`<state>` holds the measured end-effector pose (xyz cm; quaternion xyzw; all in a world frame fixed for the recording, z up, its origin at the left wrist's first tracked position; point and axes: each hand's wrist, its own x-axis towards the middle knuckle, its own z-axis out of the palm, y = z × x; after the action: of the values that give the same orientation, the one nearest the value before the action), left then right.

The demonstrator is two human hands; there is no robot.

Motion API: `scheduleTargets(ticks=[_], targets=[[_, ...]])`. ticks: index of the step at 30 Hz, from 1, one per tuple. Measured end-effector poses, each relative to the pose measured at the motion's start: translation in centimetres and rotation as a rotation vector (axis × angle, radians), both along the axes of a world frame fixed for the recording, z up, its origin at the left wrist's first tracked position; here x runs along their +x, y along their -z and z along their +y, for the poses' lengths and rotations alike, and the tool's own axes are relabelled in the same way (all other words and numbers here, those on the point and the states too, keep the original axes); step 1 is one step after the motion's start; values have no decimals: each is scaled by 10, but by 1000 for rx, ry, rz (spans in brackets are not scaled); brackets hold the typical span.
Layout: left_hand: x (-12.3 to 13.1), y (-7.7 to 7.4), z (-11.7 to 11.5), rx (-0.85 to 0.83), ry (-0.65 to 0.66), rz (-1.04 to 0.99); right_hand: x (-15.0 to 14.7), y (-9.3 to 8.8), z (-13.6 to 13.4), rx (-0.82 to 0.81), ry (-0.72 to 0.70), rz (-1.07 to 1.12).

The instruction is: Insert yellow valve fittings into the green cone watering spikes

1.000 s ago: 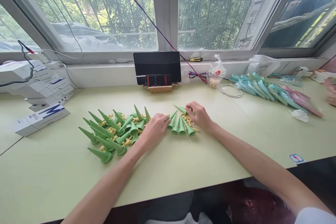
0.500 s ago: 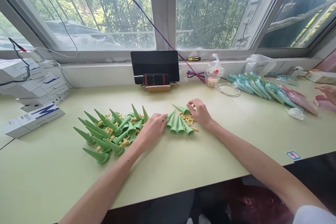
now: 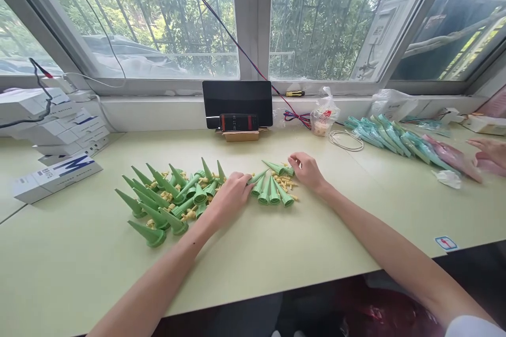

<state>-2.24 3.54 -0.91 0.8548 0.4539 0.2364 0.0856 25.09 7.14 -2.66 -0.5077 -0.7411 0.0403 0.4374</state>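
Two groups of green plastic cone-shaped nozzle caps lie on the table. The larger pile [image 3: 158, 200] is on the left, mixed with small yellow plastic pieces [image 3: 190, 214]. My left hand [image 3: 234, 192] rests between the groups, its fingers closed on a slim green cone [image 3: 258, 176] that points up and right. Several cones [image 3: 274, 197] lie fanned out beside it, open ends toward me. My right hand [image 3: 307, 169] has curled fingers at the wide end of another green cone [image 3: 290, 171], just behind loose yellow pieces [image 3: 288, 181]. Its fingertips are partly hidden.
White boxes [image 3: 59, 176] are stacked at the left. A dark tablet [image 3: 237, 100] and a phone [image 3: 239, 122] stand by the window. At the right lie a coiled white cable [image 3: 346, 140], bagged teal items [image 3: 385, 134] and another person's hand [image 3: 490, 150].
My right hand has shifted slightly right, and a second cone now shows at its fingertips. The left hand stays by its cone. The whole view has moved a little.
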Motion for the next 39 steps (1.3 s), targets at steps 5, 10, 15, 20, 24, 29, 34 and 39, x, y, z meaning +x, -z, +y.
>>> scheduleTargets(ticks=[5, 10, 15, 20, 24, 29, 34, 39], targets=[[0, -2, -1, 38, 28, -68, -1, 0, 0, -10, -7, 5], [5, -11, -5, 84, 3, -181, 0, 1, 0, -13, -14, 10], [9, -17, -8, -34, -69, -457, -1, 2, -1, -14, -19, 12], [10, -20, -9, -241, -106, -747, -3, 2, -2, -9, -34, 6], [11, -25, -10, -394, -96, -1006, -5, 4, -1, -31, -63, -4], [13, -27, -10, -530, -49, -1216, -6, 6, -1, -58, -86, -17], [13, -27, -10, -579, -46, -1250, -7, 6, -3, -75, -96, -26], [12, -25, -10, -602, -36, -1252, -8, 7, -3, -86, -97, -22]])
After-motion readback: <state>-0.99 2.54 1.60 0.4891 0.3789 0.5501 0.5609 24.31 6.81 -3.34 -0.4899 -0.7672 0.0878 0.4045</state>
